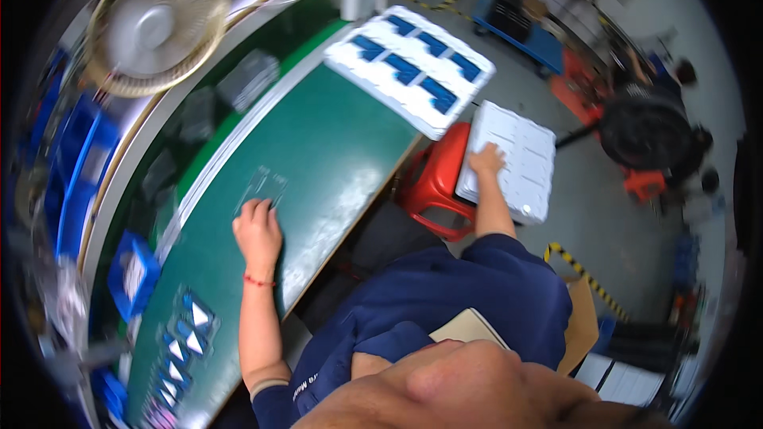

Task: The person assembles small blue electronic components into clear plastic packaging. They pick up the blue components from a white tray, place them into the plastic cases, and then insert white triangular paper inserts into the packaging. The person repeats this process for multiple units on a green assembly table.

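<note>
The left hand (258,232), a red cord (259,280) round its wrist, bends over the worktable with its fingers curled close together. A clear plastic piece (268,183) lies just beyond the fingertips, toward twelve o'clock, its near end reaching them; I cannot tell whether they pinch it. The right hand (487,160) lies at the nine o'clock edge of a pale tray (520,160), fingers slightly spread over its top; whether the thumb clamps the rim, I cannot tell. One tray or several stacked is equally unclear. It overlaps a red stool (433,183), which shows at eight o'clock from that hand.

From the left hand, the worktable's near edge passes at four o'clock, and clear packs with blue and white parts (179,349) line up at seven. Open tabletop runs toward one o'clock, as far as a white tray (377,75) carrying blue pieces, its near corner jutting past the table edge.

The worktable (334,143) is smooth, green and glossy. A blue bin (133,274) sits at eight o'clock; past a pale rail, clear plastic packaging (248,79) lies in a green channel. Farther off stand a cream fan (155,28) at eleven and a blue trolley (520,28) at two.
</note>
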Demonstrator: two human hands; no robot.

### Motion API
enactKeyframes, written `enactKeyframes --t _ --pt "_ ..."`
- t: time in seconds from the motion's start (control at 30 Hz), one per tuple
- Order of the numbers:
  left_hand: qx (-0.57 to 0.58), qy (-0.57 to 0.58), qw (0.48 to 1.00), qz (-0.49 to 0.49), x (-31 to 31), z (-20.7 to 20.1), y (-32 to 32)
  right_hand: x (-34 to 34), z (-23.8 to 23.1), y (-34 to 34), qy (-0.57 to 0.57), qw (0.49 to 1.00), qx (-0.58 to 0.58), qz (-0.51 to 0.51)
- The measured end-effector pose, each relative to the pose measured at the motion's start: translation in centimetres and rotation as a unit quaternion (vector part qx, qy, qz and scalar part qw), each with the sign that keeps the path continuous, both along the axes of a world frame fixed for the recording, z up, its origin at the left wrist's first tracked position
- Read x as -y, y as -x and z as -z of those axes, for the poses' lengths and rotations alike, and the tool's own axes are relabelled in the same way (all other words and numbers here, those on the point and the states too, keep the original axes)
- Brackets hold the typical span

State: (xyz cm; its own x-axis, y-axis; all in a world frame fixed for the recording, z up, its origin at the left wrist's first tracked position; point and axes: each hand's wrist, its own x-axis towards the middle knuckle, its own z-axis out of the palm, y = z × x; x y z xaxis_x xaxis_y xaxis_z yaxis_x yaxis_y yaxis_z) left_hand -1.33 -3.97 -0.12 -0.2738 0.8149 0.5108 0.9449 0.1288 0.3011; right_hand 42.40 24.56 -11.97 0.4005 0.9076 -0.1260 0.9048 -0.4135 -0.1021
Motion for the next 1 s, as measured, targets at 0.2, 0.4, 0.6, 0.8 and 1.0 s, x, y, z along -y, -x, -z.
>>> enactKeyframes --t 0.2,0.4,0.6,0.8,1.0 --pt "-0.012 -0.04 0.998 -0.057 -1.1 1.0 -1.1 -2.3 -4.2 -0.1 -0.429 0.899 0.016 -0.089" --pt "0.071 -0.094 0.985 -0.127 -0.2 0.0 0.0 7.2 -15.3 23.3 -0.493 0.689 -0.337 -0.411" --pt "0.015 -0.05 0.934 -0.353 2.3 0.0 8.2 20.2 -13.5 36.6 -0.164 0.546 -0.251 -0.782" --pt "0.069 -0.004 0.882 -0.466 4.4 2.0 12.9 18.9 -12.4 35.8 -0.067 0.489 -0.232 -0.838" --pt "0.071 -0.067 0.894 -0.437 5.1 2.0 13.6 12.6 -12.0 32.1 -0.124 0.52 -0.349 -0.77"
